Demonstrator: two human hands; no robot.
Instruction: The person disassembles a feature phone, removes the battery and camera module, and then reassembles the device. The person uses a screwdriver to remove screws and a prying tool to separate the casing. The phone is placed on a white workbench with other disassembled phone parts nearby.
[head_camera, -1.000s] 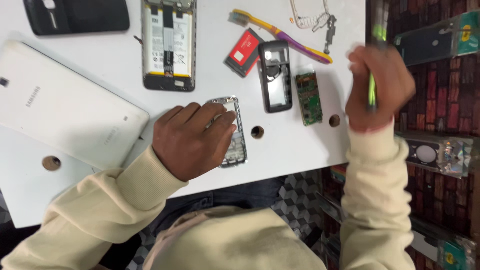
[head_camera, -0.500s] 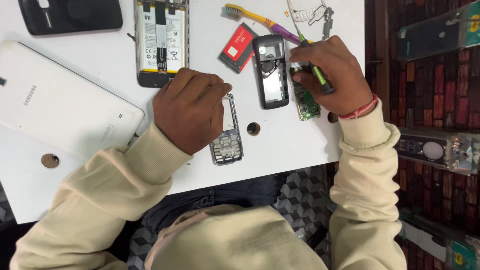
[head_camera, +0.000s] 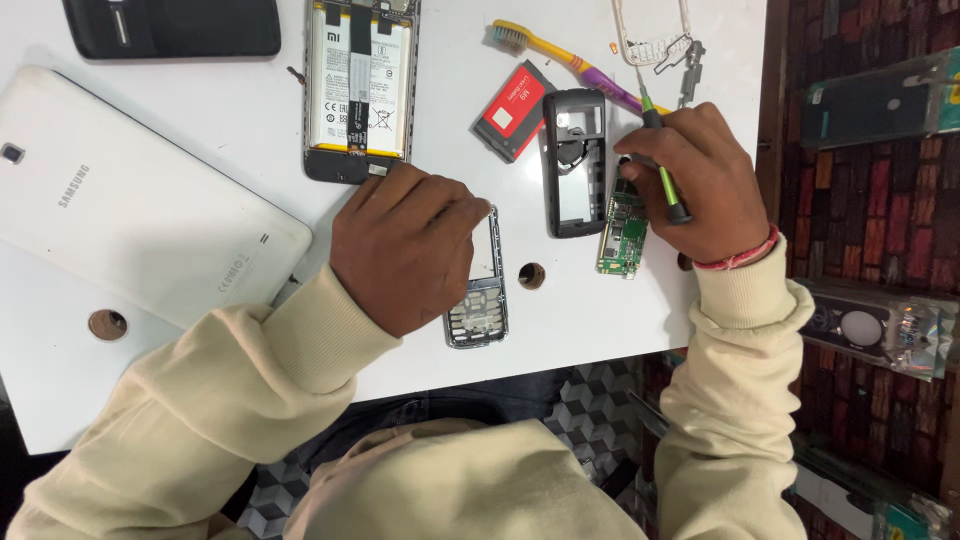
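Disassembly stage: your left hand (head_camera: 405, 250) presses closed over the silver keypad frame (head_camera: 482, 300) on the white table (head_camera: 240, 130). Your right hand (head_camera: 690, 180) grips the green screwdriver (head_camera: 662, 165) beside the green circuit board (head_camera: 623, 230); next, seat the tip squarely

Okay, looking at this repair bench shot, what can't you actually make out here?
Head view only:
- Upper half of the silver keypad frame: under the left hand.
- Green screwdriver handle: inside the right hand.
- Circuit board top: behind right fingers.
- Black phone: cut by the top edge.
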